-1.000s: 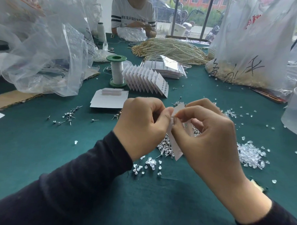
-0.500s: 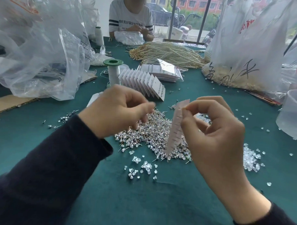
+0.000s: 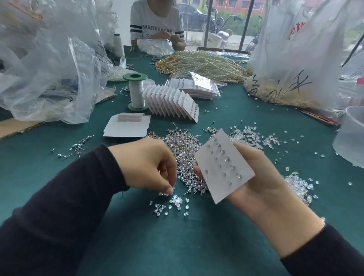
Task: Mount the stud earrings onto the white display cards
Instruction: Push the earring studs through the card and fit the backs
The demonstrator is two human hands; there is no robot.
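Note:
My right hand (image 3: pixel 264 186) holds a white display card (image 3: pixel 223 166) from behind, its back turned to me, with several stud posts and clear backs showing on it. My left hand (image 3: pixel 149 165) reaches down to the green cloth, its fingertips pinching something small among the loose clear earring backs (image 3: pixel 174 201). Between my hands lies a pile of silver stud earrings (image 3: pixel 183 144). A fanned row of filled cards (image 3: pixel 172 103) stands beyond it.
A stack of blank cards (image 3: pixel 128 126) lies at the left, behind it a green thread spool (image 3: pixel 136 90). Plastic bags (image 3: pixel 49 67) crowd the left and right. Pearl strands (image 3: pixel 202 65) lie far back, where another person sits. A translucent tub (image 3: pixel 356 135) stands right.
My left hand dropped from beside the card down to the clear backs on the cloth. My right hand turned the card from edge-on to flat, its back toward me.

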